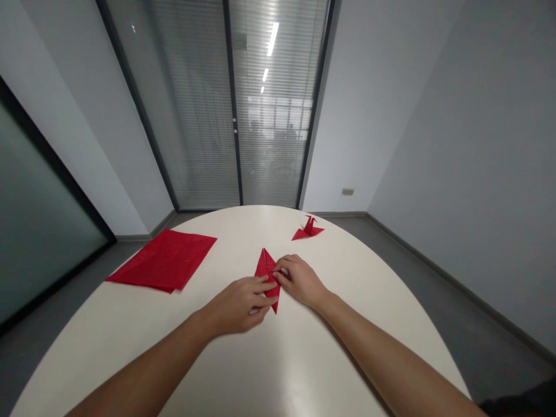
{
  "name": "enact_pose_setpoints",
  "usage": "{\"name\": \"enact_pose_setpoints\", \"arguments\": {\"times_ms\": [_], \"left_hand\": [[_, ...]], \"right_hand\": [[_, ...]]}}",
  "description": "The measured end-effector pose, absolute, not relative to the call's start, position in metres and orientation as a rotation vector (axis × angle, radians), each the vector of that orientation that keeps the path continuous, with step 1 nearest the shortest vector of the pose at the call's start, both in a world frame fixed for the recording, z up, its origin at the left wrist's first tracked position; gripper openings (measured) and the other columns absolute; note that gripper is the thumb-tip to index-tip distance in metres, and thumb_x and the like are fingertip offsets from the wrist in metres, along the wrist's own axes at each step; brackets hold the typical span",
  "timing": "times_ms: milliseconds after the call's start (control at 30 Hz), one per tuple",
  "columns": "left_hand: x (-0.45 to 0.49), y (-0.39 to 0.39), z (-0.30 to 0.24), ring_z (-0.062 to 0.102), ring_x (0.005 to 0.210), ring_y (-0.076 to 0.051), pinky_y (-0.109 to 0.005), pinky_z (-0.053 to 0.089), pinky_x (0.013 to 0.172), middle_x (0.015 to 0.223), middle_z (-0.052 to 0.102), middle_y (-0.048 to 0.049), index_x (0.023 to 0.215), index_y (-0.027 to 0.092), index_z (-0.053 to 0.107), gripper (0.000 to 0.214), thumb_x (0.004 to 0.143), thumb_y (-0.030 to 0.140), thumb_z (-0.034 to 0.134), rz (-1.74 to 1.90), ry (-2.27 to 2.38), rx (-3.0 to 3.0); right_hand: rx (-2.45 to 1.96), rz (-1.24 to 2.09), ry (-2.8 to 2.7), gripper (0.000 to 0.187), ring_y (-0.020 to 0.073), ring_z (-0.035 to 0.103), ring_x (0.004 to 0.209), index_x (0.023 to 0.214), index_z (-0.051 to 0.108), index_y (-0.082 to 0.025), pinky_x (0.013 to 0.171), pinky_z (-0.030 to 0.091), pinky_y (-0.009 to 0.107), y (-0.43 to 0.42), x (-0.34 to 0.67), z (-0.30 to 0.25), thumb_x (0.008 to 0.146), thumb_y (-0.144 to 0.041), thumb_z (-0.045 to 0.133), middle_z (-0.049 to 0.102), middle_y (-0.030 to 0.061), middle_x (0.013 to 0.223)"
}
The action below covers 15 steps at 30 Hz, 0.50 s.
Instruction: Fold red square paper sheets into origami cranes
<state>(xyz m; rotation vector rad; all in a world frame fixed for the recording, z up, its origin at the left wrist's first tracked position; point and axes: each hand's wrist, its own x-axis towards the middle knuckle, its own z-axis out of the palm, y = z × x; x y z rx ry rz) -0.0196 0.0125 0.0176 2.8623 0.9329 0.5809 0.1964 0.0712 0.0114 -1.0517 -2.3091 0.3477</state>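
Observation:
A folded piece of red origami paper [265,263], shaped like a narrow diamond, lies on the white table between my hands. Its upper tip shows a split down the middle, and the lower tip points toward me. My left hand [243,301] rests over its left and lower part with the fingers stretched out and spread, pressing it flat. From the right, my right hand [299,279] has its thumb and fingers closed in a pinch at the paper's right edge. The fingers hide part of the folds.
A stack of red square paper sheets [169,260] lies at the table's left edge. Toward the back right stands a finished red paper crane [308,229]. The round white table [243,376] has a curved far edge, with a glass partition beyond.

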Motion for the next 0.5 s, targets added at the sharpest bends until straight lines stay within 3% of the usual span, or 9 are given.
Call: {"name": "enact_pose_setpoints", "arguments": {"times_ms": [500], "left_hand": [[-0.0206, 0.0079, 0.0211, 0.07, 0.108, -0.024, -0.041, 0.053, 0.102, 0.123, 0.073, -0.0058, 0.101, 0.022, 0.076, 0.026, 0.084, 0.018, 0.057, 0.693, 0.692, 2.843]], "right_hand": [[-1.034, 0.323, -2.306, 0.008, 0.0204, 0.06, 0.092, 0.089, 0.068, -0.02, 0.085, 0.047, 0.034, 0.073, 0.1962, 0.0075, 0.088, -0.013, 0.064, 0.07, 0.0053, 0.095]]}}
